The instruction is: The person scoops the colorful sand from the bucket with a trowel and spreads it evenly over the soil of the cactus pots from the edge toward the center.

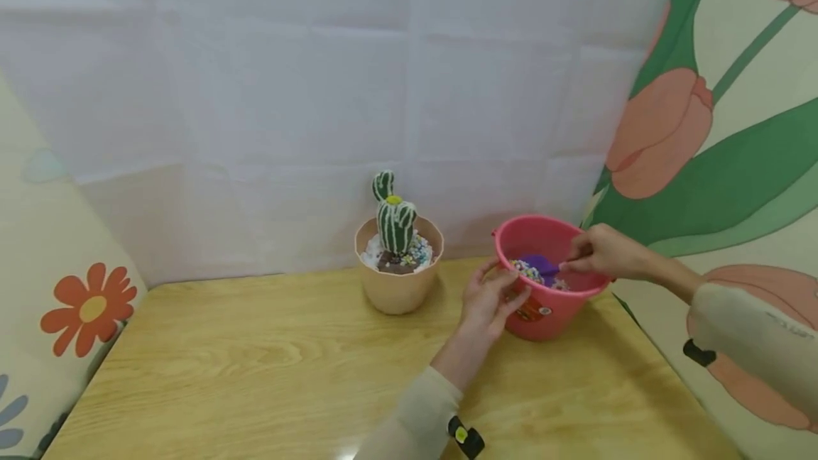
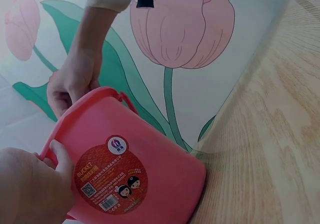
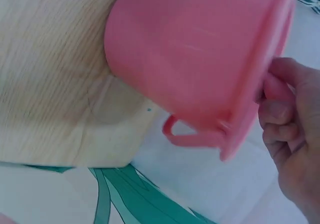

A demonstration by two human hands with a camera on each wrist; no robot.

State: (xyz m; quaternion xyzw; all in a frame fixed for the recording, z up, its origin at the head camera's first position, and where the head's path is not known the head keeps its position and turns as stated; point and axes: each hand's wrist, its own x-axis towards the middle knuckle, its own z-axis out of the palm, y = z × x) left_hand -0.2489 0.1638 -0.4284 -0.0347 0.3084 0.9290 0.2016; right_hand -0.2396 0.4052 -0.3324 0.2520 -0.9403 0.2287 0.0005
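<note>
A pink bucket [image 1: 556, 314] stands at the table's right end, its label showing in the left wrist view. My left hand [image 1: 483, 302] grips the near-left rim, with the thumb [image 2: 61, 156] on the outer wall. Over the bucket's right side, my right hand [image 1: 603, 253] pinches the handle end of a purple scoop [image 1: 542, 266]. The scoop's blade is down inside, among small multicoloured pebbles [image 1: 525, 270]. In the right wrist view the fingers [image 3: 277, 115] are curled beside the rim, and the scoop is hidden behind the bucket wall.
Left of the bucket stands a beige pot [image 1: 397, 293] with a green-and-white cactus [image 1: 395, 227] and coloured pebbles around its base. A white cloth [image 1: 287, 91] hangs behind the wooden table [image 1: 243, 360]. The bucket's loop handle [image 3: 192, 138] hangs at its side.
</note>
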